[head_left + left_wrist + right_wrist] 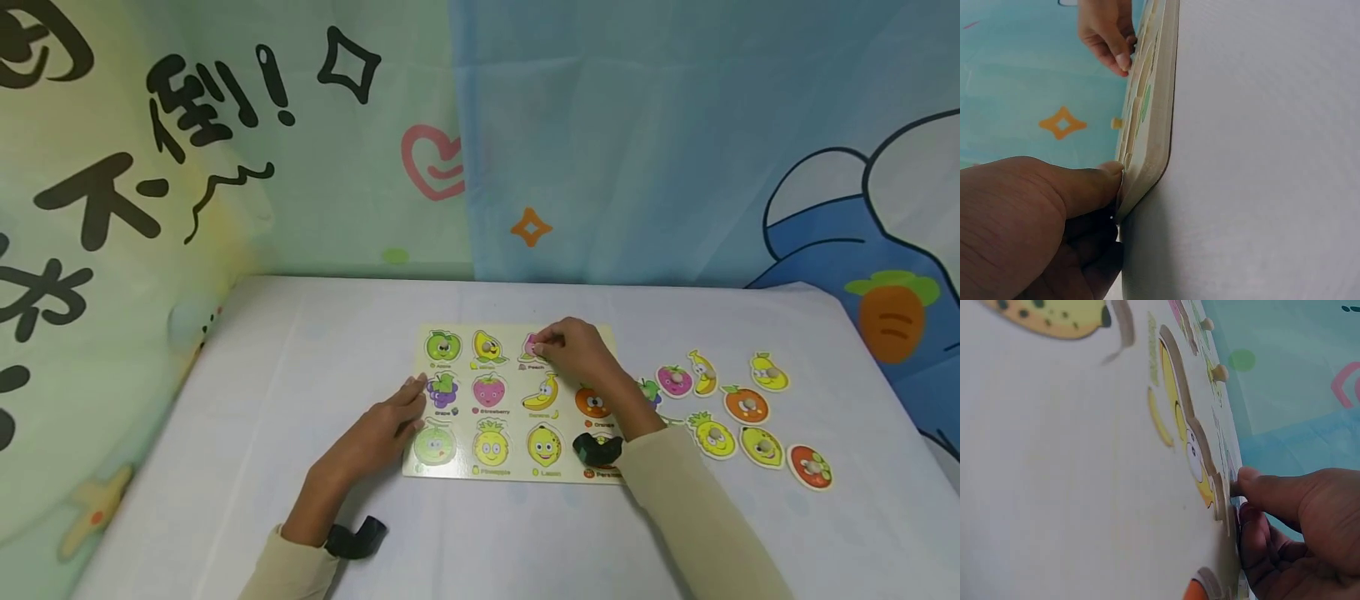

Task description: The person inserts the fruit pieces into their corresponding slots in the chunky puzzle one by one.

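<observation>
A wooden fruit puzzle board (457, 471) lies flat on the white table. My right hand (543, 341) pinches the pink peach piece (530, 344) at the board's top row, over the slot labelled Peach. In the right wrist view my right hand's fingertips (1249, 477) close on a piece edge beside the banana picture (1190, 447). My left hand (415, 393) rests against the board's left edge near the grape piece (442, 388), fingers stretched out. The left wrist view shows its thumb (1107, 172) on the board's edge (1159, 125).
Several loose fruit pieces lie right of the board: strawberry (675, 381), banana (703, 372), orange (746, 405), pineapple (712, 436), lemon (762, 446), persimmon (810, 467). Printed curtains (600, 142) hang behind the table. Black wrist straps (597, 448) sit on both arms.
</observation>
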`<state>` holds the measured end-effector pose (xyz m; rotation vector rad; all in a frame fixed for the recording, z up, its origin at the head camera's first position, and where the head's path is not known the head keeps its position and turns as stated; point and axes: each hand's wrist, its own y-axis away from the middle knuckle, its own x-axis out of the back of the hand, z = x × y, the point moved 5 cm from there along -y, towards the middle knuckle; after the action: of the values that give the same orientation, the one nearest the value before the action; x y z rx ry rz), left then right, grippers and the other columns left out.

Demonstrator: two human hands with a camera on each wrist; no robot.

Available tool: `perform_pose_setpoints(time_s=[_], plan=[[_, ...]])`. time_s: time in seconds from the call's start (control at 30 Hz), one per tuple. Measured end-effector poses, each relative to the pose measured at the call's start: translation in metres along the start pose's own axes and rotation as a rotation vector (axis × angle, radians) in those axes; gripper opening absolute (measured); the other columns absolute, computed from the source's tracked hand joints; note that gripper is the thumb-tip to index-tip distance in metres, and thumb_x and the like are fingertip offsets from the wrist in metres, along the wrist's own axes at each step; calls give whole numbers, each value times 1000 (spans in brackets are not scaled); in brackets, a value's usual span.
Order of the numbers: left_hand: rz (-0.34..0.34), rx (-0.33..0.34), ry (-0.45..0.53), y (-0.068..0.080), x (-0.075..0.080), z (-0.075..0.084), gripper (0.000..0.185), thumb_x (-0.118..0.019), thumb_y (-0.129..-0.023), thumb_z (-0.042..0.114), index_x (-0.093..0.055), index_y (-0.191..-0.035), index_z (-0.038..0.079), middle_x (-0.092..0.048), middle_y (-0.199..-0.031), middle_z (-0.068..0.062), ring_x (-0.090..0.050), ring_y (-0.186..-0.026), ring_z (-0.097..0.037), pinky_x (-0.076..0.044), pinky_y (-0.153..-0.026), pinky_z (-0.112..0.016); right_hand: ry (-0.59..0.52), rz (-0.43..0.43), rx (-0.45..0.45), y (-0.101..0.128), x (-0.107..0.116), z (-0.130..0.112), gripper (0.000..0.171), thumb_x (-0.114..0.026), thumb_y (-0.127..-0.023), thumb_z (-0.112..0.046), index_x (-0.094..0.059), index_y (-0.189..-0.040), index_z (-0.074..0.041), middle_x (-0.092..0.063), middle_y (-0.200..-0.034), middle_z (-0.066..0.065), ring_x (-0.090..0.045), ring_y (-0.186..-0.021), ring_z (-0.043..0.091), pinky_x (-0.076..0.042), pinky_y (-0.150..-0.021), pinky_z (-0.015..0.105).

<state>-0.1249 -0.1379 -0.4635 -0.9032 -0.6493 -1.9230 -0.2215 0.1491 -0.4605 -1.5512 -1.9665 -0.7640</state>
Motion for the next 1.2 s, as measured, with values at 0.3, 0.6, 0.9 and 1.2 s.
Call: perform_pose_setpoints(time_s=[0.3, 0.6, 0.9, 1.2], plan=[[4, -3, 5, 0, -5, -1, 49, -63, -95, 4, -47, -141, 0, -29, -156, -7, -23, -143, -23, -32, -110, -39, 5, 5, 6, 2, 0, 8, 22, -65, -96, -19, -72, -111, -5, -63, -103, 11, -57, -89, 25, -48, -80, 41], [12, 0, 12, 0, -10, -2, 49, -63, -95, 4, -48, -141, 1, -30, -156, -6, -23, -143, -23, -33, -109, -39, -37, 9, -30, 8, 3, 11, 25, -52, -102, -17, -71, -115, -6, -64, -114, 14, -57, -100, 28, -47, -88, 45], [15, 9, 14, 3, -7, 1, 50, -61, -96, 5, -46, -142, 0, -26, -157, -7, -21, -144, -25, -31, -110, -40, -197, 70, 4, 13, 14, 17, 33, -52, -103, -25, -65, -125, -5, -65, -118, 14, -59, -104, 27, -48, -88, 42], [16, 21, 24, 2, -3, 1, 51, -62, -95, 5, -45, -143, 0, -24, -158, -7, -20, -144, -24, -30, -111, -39, -245, 296, -67, 21, 40, 27, 34, -52, -102, -27, -66, -124, -6, -64, -114, 11, -53, -96, 23, -45, -83, 33]])
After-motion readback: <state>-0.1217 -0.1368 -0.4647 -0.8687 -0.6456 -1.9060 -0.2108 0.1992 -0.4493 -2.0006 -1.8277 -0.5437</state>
